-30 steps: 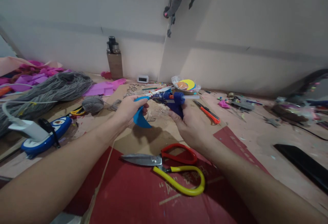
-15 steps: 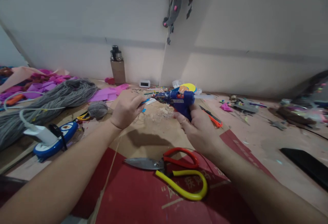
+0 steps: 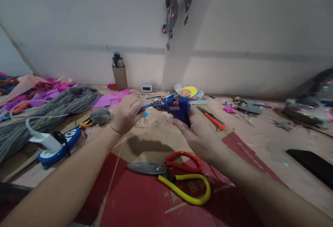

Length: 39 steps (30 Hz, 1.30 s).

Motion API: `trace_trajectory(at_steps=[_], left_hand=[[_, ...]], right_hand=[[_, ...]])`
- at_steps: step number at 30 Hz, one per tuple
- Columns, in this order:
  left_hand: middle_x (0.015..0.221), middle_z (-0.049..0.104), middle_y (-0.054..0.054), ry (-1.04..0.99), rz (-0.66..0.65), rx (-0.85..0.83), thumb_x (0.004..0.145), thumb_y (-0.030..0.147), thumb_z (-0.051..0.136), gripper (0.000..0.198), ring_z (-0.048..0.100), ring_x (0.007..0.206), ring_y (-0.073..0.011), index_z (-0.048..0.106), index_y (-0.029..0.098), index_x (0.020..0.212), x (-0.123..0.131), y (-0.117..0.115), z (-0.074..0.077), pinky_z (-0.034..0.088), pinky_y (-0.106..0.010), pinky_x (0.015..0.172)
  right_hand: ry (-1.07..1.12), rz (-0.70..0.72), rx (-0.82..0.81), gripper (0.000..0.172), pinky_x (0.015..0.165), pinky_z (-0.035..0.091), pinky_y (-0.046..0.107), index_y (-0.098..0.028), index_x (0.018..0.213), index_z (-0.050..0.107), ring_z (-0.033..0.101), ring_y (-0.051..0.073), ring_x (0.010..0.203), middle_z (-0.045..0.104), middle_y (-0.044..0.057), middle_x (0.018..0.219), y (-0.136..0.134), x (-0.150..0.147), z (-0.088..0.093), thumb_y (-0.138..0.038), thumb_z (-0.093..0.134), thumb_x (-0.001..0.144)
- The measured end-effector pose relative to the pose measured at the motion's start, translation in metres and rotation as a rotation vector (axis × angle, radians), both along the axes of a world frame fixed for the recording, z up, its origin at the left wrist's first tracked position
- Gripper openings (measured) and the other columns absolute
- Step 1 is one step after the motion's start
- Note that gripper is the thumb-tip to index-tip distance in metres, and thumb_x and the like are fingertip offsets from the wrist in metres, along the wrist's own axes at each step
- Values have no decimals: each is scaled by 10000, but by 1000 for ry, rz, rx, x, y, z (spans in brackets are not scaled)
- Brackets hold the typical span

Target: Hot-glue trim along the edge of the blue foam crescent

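Note:
My right hand [image 3: 197,130] is closed round the grip of a blue glue gun [image 3: 177,107] held above the table, its nozzle pointing left. My left hand [image 3: 126,114] is closed on a small blue felt piece [image 3: 144,110], only an edge of which shows past my fingers, right at the gun's nozzle. Below my hands lie scissors [image 3: 177,175] with one red and one yellow handle, on a red sheet [image 3: 135,199].
A grey yarn skein [image 3: 47,109] and small yarn ball [image 3: 100,115] lie left, beside a white charger on a blue case [image 3: 56,145]. An orange utility knife [image 3: 212,118], a bottle [image 3: 119,71], pink felt scraps [image 3: 109,98] and a black object [image 3: 310,163] lie around.
The blue felt piece, plainly hanging from my left hand a second ago, is now mostly hidden in my fingers. Both hands stay together at the gun's nozzle; the view tilted up slightly.

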<state>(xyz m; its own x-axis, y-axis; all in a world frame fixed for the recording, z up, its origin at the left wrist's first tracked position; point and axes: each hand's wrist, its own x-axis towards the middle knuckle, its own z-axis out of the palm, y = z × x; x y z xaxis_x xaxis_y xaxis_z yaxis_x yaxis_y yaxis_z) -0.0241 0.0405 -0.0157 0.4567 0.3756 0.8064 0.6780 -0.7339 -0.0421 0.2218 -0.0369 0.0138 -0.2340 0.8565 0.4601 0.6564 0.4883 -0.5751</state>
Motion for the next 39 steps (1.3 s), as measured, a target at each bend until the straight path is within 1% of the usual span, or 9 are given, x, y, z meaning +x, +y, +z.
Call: trace_trajectory(at_steps=[3, 9, 11, 14, 16, 23, 26, 32, 39], left_hand=[[939, 670, -93, 25, -3, 0, 820, 210, 574, 93, 604, 914, -214, 620, 191, 898, 0, 0, 0, 471, -371, 826], [924, 670, -94, -15, -41, -4, 813, 198, 583, 95, 603, 896, -208, 632, 194, 894, 0, -1, 1, 475, -365, 810], [925, 668, -92, -13, -46, -15, 815, 200, 583, 89, 602, 896, -205, 635, 199, 886, 0, -2, 2, 474, -365, 812], [921, 668, -90, 0, -63, -15, 822, 204, 578, 82, 604, 895, -200, 641, 203, 875, 2, -3, 3, 476, -362, 814], [919, 669, -87, 6, -73, -20, 833, 208, 564, 93, 607, 890, -192, 645, 208, 879, 3, -4, 4, 477, -359, 817], [922, 664, -86, 42, -87, -7, 849, 197, 541, 114, 597, 840, -178, 643, 219, 893, 3, -5, 3, 470, -328, 752], [920, 664, -86, 51, -100, -3, 848, 195, 543, 111, 591, 834, -181, 643, 225, 888, 2, -5, 4, 460, -331, 747], [912, 664, -86, 68, -61, -28, 853, 209, 527, 121, 588, 829, -178, 645, 225, 881, 1, -5, 4, 462, -336, 747], [946, 665, -84, 58, -114, -25, 856, 177, 514, 161, 590, 854, -174, 646, 235, 928, 4, -7, 4, 464, -329, 757]], right_hand=[[-4, -5, -18, 388, 832, 456, 418, -172, 1239, 484, 608, 286, 972, 662, 123, 1055, 0, 0, 0, -336, 466, 888], [18, 28, -2, 357, 852, 456, 412, -187, 1223, 491, 591, 283, 1019, 644, 118, 1108, -1, 1, 3, -321, 462, 893], [15, 35, 19, 355, 836, 462, 399, -199, 1231, 488, 598, 267, 983, 644, 103, 1098, -1, 3, 5, -298, 466, 890], [-14, 3, 43, 342, 774, 471, 384, -198, 1212, 497, 605, 249, 874, 656, 89, 999, -1, 5, 7, -300, 471, 887], [-24, -18, 42, 344, 762, 470, 385, -193, 1210, 495, 601, 246, 844, 657, 87, 964, 0, 6, 7, -310, 472, 888], [40, 68, 43, 358, 896, 450, 398, -205, 1244, 481, 582, 248, 1034, 616, 96, 1170, -1, 3, 7, -302, 467, 900], [32, 68, 25, 359, 891, 456, 408, -208, 1247, 475, 583, 254, 1037, 618, 96, 1167, -1, 3, 8, -295, 464, 900], [17, 76, 48, 359, 850, 477, 390, -230, 1253, 483, 608, 245, 988, 641, 84, 1122, -2, 5, 10, -292, 461, 899], [12, 60, 53, 374, 853, 473, 396, -219, 1261, 476, 605, 249, 991, 639, 90, 1132, -1, 5, 7, -299, 467, 897]])
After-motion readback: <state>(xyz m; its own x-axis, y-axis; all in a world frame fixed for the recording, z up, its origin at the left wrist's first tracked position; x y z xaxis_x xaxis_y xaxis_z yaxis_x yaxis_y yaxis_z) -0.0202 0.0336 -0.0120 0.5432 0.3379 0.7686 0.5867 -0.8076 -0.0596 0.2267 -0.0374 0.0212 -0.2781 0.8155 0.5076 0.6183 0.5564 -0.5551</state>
